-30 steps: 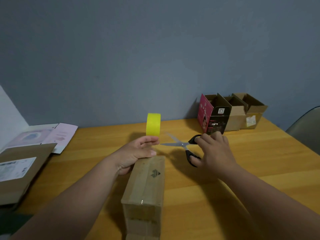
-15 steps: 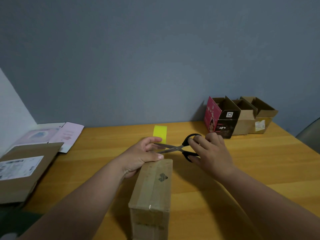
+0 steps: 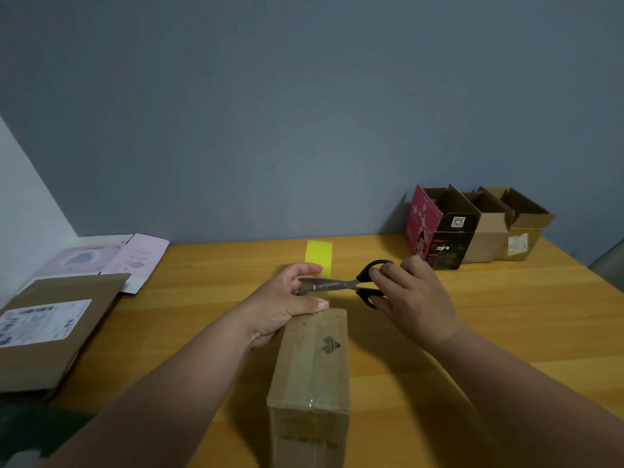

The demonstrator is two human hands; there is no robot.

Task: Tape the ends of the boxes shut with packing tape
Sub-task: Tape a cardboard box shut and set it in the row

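A long brown cardboard box [image 3: 312, 363] lies on the wooden table [image 3: 489, 319], its near end covered with clear tape. At the box's far end my left hand [image 3: 287, 302] holds the yellow tape roll [image 3: 318, 255], thumb pressed on the box's far edge. My right hand [image 3: 410, 295] grips the black handles of the scissors [image 3: 341, 283]. The blades lie nearly shut across the strip of tape between roll and box, right next to my left fingers.
Three open boxes stand at the back right: a red and black one [image 3: 439, 231] and two brown ones [image 3: 488, 231], [image 3: 525, 224]. A flat brown parcel with a label [image 3: 50, 329] and pink and white flat packs [image 3: 111, 258] lie at the left. A chair edge [image 3: 607, 265] shows at far right.
My right hand picked the scissors up off the table and brought the blades to the tape by my left fingers. The tape roll came lower towards the table.
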